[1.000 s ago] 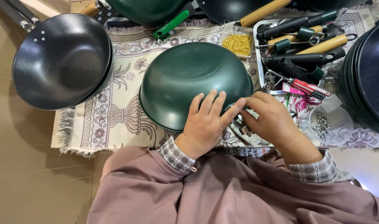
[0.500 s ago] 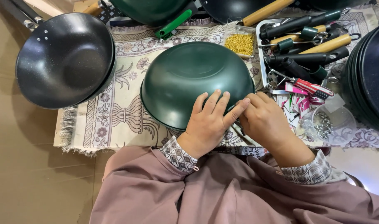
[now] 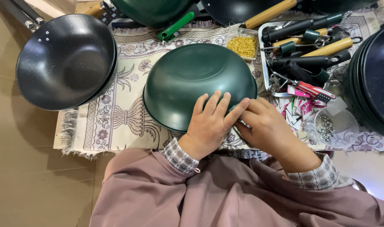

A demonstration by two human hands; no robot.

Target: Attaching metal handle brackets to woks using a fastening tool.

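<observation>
A dark green wok (image 3: 192,80) lies upside down on a patterned cloth (image 3: 116,113) in front of me. My left hand (image 3: 208,124) rests flat on its near rim, fingers spread over the underside. My right hand (image 3: 267,130) is pressed against the rim just to the right, fingers curled at the edge and touching the left fingertips. What the right fingers hold is hidden.
A black wok (image 3: 65,61) sits at the left. A metal tray (image 3: 265,63) of pan handles stands at the right, a small box of gold-coloured screws (image 3: 242,45) beside it. Stacked dark pans (image 3: 373,80) are at the far right, more pans along the back.
Both hands stay on the green wok's near rim; the fingers have shifted slightly, and the view has drifted a little.
</observation>
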